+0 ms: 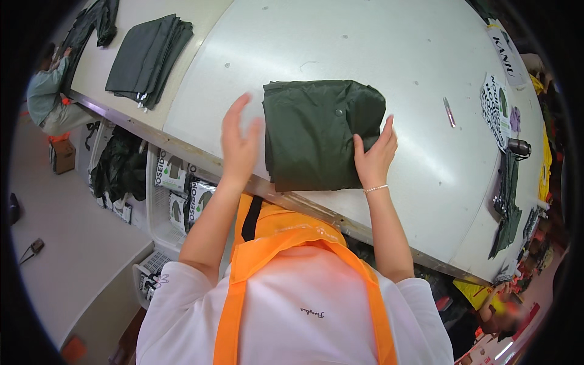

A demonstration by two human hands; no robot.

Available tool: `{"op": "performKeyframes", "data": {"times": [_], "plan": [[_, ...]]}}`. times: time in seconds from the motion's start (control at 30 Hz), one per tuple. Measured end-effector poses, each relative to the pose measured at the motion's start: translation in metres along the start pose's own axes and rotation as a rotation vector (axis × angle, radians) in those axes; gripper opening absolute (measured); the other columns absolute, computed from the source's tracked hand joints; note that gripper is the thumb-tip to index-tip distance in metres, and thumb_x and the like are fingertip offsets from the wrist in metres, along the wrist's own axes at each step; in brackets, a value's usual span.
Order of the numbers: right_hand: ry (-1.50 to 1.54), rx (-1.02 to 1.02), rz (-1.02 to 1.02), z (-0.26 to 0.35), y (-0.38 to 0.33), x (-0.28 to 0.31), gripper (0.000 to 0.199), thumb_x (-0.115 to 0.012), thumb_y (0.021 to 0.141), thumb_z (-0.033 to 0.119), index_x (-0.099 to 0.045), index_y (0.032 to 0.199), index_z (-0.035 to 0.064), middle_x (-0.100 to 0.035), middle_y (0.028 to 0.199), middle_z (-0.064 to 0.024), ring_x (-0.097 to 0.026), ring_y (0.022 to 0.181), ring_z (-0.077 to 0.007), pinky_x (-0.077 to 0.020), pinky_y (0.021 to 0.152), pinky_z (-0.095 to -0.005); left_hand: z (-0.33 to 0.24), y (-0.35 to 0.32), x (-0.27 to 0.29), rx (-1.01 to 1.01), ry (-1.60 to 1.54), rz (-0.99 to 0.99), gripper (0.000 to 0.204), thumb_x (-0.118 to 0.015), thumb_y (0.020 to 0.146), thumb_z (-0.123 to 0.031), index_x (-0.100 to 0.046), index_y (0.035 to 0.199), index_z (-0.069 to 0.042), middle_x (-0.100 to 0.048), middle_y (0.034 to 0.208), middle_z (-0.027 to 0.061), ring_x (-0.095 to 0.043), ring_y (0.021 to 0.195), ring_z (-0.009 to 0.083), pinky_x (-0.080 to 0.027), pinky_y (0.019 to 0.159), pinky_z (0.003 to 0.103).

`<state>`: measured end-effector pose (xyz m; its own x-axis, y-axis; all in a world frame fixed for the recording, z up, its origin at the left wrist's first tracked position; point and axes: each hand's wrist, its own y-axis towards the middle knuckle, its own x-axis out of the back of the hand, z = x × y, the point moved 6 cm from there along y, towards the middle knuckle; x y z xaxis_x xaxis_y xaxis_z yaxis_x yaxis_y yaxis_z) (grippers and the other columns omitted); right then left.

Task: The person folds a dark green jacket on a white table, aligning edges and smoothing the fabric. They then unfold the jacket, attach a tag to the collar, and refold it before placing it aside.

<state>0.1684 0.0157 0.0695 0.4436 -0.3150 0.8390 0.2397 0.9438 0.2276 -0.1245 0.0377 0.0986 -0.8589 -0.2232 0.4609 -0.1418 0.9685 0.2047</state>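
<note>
A dark green folded garment (319,137) with a snap button lies in front of me near the table's front edge. Its left side is squared off, while the upper right corner is rounded and bulges a little. My left hand (240,143) is beside the left edge, apart from the cloth, its fingers spread and slightly blurred. At the right edge rests my right hand (376,155), thumb on the fabric and fingers stretched out along the side. A beaded bracelet circles that wrist.
A stack of folded dark green garments (149,58) lies at the far left of the white table (292,36). On the right are a small pink-handled tool (449,112), printed bags (496,109) and a dark bottle (519,146). White baskets (159,213) stand below left; a person (48,91) sits beyond.
</note>
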Motion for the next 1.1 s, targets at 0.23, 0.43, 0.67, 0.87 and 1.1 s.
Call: {"op": "performKeyframes", "data": {"times": [0.23,0.43,0.67,0.87,1.1], "plan": [[-0.275,0.326,0.165,0.039,0.055,-0.038,0.066,-0.051,0.09,0.037,-0.025,0.143,0.0085,-0.02,0.151,-0.0104,-0.015,0.139,-0.0318,-0.0141,0.11,-0.0521,0.007,0.018,-0.103,-0.367,0.65,0.419,0.066,-0.049,0.087,-0.052,-0.031,0.143,-0.022,-0.019,0.152,0.0061,-0.013,0.139,0.0339,-0.006,0.107,0.061],[-0.146,0.165,0.277,0.006,0.057,-0.072,0.069,-0.052,0.089,0.039,-0.024,0.143,0.0055,-0.021,0.15,-0.0125,-0.016,0.139,-0.0307,-0.0103,0.111,-0.0518,0.033,0.029,-0.106,-0.311,0.469,0.364,0.071,-0.052,0.086,-0.051,-0.03,0.142,-0.013,-0.021,0.149,0.0135,-0.014,0.139,0.0328,-0.013,0.109,0.053],[0.972,-0.798,0.588,-0.068,0.084,-0.07,0.063,-0.072,0.076,0.041,-0.056,0.115,-0.0055,-0.062,0.109,-0.0125,-0.059,0.099,-0.0195,-0.0447,0.089,-0.0302,0.083,0.065,-0.08,0.924,-0.507,0.494,0.039,-0.067,0.08,-0.033,-0.062,0.105,-0.004,-0.063,0.091,0.0053,-0.056,0.081,0.0151,-0.041,0.077,0.029],[1.169,-0.929,0.749,-0.049,0.089,-0.06,0.044,-0.07,0.078,0.03,-0.06,0.108,-0.0001,-0.065,0.102,-0.0078,-0.061,0.093,-0.0165,-0.046,0.087,-0.0294,0.091,0.098,-0.1,0.918,-0.576,0.6,0.03,-0.067,0.079,-0.024,-0.062,0.1,-0.003,-0.063,0.092,0.0048,-0.056,0.086,0.0159,-0.042,0.08,0.028],[0.721,-0.118,0.476,0.034,0.071,0.093,0.045,-0.067,0.068,0.004,-0.052,0.11,0.0031,-0.058,0.104,-0.0035,-0.053,0.098,-0.015,-0.0422,0.089,-0.0278,-0.058,0.097,0.005,-0.123,-0.384,0.582,0.033,-0.068,0.073,-0.002,-0.051,0.101,-0.006,-0.057,0.107,0.006,-0.054,0.1,0.0158,-0.045,0.083,0.03]]}}
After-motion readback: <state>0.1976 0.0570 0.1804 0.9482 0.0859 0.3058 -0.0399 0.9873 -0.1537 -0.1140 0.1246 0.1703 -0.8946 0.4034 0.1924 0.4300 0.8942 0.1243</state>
